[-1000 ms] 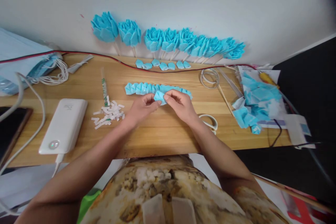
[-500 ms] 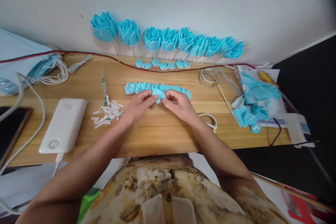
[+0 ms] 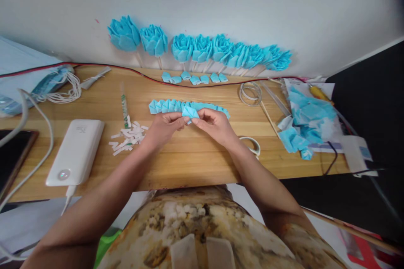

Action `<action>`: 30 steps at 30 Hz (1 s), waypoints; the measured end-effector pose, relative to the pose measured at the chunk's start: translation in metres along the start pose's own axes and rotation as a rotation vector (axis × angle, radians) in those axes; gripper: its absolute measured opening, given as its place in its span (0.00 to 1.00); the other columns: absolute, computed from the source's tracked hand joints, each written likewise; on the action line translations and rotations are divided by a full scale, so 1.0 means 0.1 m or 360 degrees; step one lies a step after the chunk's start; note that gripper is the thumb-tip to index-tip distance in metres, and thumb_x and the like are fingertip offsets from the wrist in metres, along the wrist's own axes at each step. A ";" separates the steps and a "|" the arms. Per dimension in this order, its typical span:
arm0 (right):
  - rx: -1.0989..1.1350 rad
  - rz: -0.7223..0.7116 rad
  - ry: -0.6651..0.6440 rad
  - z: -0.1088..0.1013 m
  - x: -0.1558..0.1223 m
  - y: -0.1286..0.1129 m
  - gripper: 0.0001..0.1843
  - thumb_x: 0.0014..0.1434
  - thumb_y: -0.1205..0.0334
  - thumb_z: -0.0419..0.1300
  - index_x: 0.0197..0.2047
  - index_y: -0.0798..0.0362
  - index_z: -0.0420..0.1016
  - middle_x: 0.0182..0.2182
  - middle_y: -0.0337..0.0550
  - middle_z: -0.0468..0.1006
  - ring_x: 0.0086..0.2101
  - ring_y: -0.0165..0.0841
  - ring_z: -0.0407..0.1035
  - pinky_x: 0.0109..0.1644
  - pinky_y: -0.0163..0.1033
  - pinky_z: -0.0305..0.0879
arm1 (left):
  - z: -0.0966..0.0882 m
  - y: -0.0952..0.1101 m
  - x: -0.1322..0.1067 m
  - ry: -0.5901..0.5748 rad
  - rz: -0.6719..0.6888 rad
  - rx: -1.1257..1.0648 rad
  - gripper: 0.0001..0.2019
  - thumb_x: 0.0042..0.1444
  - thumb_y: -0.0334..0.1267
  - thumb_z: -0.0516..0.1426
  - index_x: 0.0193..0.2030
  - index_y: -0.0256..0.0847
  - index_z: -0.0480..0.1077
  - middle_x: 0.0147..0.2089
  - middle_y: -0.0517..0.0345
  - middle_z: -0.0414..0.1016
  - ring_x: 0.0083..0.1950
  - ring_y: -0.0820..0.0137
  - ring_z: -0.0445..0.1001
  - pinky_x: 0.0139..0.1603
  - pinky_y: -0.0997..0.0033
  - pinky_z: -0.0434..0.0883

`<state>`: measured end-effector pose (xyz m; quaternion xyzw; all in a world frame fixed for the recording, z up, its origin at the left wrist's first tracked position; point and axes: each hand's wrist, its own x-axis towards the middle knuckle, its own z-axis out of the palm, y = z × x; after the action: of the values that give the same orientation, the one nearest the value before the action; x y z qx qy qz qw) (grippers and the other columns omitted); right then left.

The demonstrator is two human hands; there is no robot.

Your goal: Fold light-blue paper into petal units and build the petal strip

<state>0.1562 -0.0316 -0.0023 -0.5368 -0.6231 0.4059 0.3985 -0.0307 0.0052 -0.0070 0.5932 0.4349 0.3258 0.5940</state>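
Jointly, left hand [image 3: 164,128], right hand [image 3: 215,125]: grip pinching one blue piece [image 3: 190,112]; seven folded bits [image 3: 195,80] behind

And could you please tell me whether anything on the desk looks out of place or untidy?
Two spots look untidy: white strips lie strewn beside the left hand, and blue sheets sit jumbled at the far right, unlike the neat row of folded blue pieces.

The folded piece [image 3: 190,112] is light blue; the tabletop [image 3: 192,164], tan wood-grain; the shirt [image 3: 192,216], mottled cream-brown.
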 end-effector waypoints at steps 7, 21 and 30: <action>0.0073 0.0004 -0.0055 -0.03 0.00 -0.03 0.21 0.60 0.44 0.62 0.27 0.52 0.70 0.23 0.34 0.64 0.26 0.27 0.55 0.31 0.35 0.53 | 0.01 -0.05 0.01 0.0064 -0.0019 -0.0074 0.18 0.50 0.53 0.64 0.22 0.40 0.73 0.23 0.61 0.69 0.29 0.71 0.65 0.34 0.71 0.63; -0.0035 0.0018 0.0024 -0.04 -0.02 0.02 0.19 0.65 0.49 0.57 0.31 0.52 0.79 0.27 0.38 0.78 0.29 0.29 0.65 0.35 0.36 0.58 | 0.00 -0.01 0.00 0.0037 -0.0032 -0.0031 0.18 0.51 0.52 0.63 0.21 0.40 0.71 0.23 0.61 0.68 0.30 0.71 0.65 0.35 0.71 0.63; -0.0040 0.0044 0.0068 -0.03 -0.01 0.00 0.19 0.65 0.51 0.56 0.27 0.52 0.76 0.25 0.37 0.75 0.29 0.29 0.65 0.36 0.36 0.59 | 0.00 0.05 -0.02 -0.0027 -0.0007 0.0069 0.18 0.53 0.52 0.60 0.22 0.40 0.70 0.24 0.61 0.69 0.32 0.71 0.66 0.37 0.71 0.65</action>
<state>0.1595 -0.0327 -0.0016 -0.5589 -0.6121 0.3918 0.3993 -0.0312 0.0044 -0.0021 0.6077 0.4382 0.3099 0.5854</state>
